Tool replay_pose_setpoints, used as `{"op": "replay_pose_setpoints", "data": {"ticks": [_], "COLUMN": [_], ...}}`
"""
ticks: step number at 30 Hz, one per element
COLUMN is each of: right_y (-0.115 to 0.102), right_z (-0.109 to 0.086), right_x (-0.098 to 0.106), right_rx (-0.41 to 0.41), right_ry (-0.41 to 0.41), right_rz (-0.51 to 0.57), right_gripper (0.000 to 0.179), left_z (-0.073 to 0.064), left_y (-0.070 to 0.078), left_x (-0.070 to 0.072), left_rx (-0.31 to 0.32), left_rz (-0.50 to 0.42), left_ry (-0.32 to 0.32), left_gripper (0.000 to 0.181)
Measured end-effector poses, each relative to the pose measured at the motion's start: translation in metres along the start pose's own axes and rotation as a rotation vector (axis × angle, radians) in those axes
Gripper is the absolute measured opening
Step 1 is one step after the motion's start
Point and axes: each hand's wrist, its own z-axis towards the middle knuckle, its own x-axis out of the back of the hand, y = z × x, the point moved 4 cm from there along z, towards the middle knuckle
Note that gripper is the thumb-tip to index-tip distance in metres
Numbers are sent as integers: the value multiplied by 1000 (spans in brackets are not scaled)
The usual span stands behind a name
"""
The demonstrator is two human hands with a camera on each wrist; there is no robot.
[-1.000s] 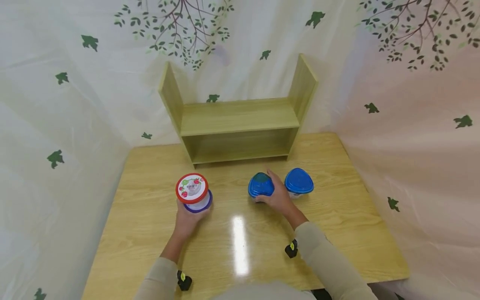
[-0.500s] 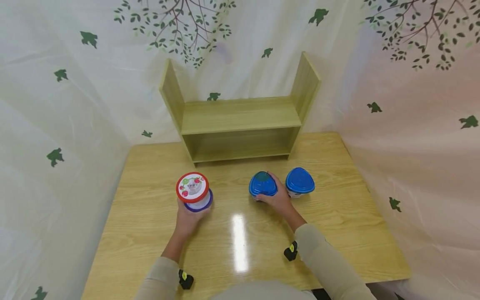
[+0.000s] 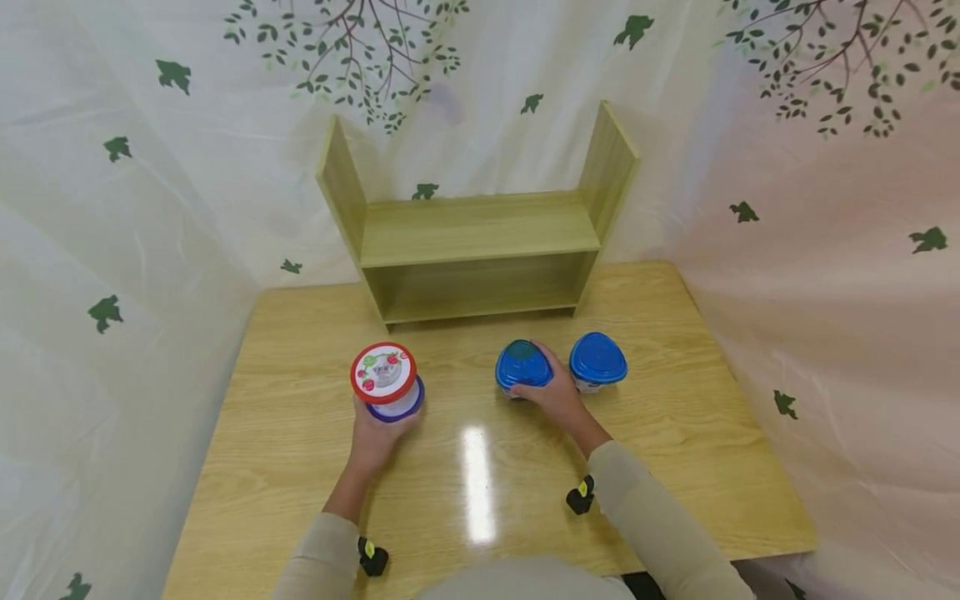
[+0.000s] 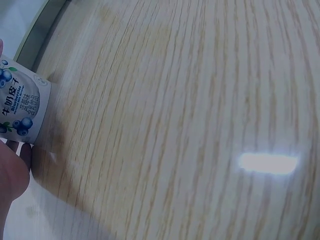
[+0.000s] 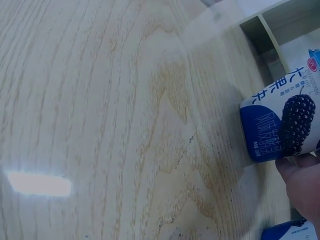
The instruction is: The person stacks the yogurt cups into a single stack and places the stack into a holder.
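On the left, a red-lidded yogurt cup with strawberry print sits stacked on a second cup with a purple rim. My left hand grips the lower cup from the near side. In the left wrist view this blueberry-printed yogurt cup has its base close to the tabletop. My right hand holds a blue-lidded yogurt cup between thumb and fingers. Its side, in the right wrist view, carries a blackberry picture. Just right of that hand stands another blue-lidded yogurt cup.
A pale green wooden shelf with two levels stands at the back of the wooden table, behind the cups. Fabric walls printed with leaves and birds enclose the table at the back and sides.
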Motion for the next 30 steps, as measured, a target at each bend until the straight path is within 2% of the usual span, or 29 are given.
{"op": "replay_pose_setpoints", "data": {"ticks": [7, 16, 22, 30], "right_y": [-9, -36, -62, -105], "right_z": [2, 5, 10, 6], "right_x": [-1, -4, -7, -16], "right_rx": [-47, -22, 22, 116], "right_ry": [9, 20, 38, 51], "right_rz": [-30, -42, -71, -16], "right_gripper": [104, 104, 100, 96], "left_z": [2, 2, 3, 2], "left_y": [0, -1, -2, -2], "left_x": [-1, 0, 1, 1], "left_rx": [-59, -36, -19, -16], "left_rz": [-21, -14, -13, -8], "left_ry": [25, 15, -1, -11], "left_gripper": [114, 114, 115, 116]}}
